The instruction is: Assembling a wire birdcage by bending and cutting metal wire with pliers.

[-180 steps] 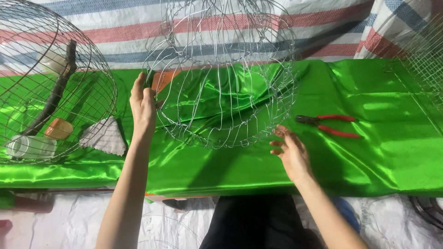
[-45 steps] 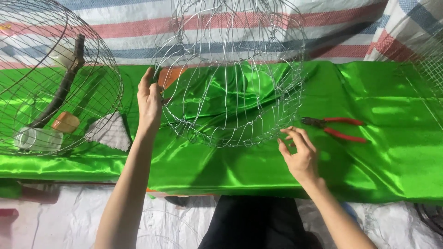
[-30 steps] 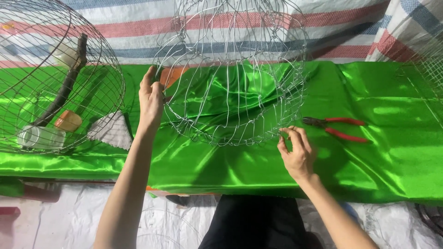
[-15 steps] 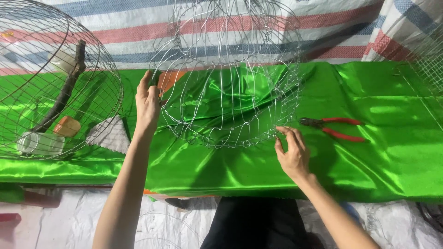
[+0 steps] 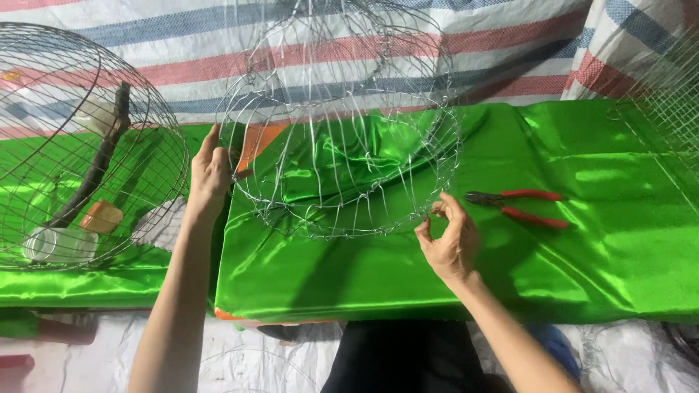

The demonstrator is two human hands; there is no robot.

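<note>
I have a round basket of thin, shiny bent wire, open and see-through, standing on the glossy green cloth that covers the worktop; my left hand is closed around its left rim and my right hand pinches a wire at its near right edge with fingers curled. Red-handled pliers lie just right of that hand, tips pointing left. A bigger wire cage stands far left, with a dark stick behind its wires, and the basket's open mouth tilts toward me.
</note>
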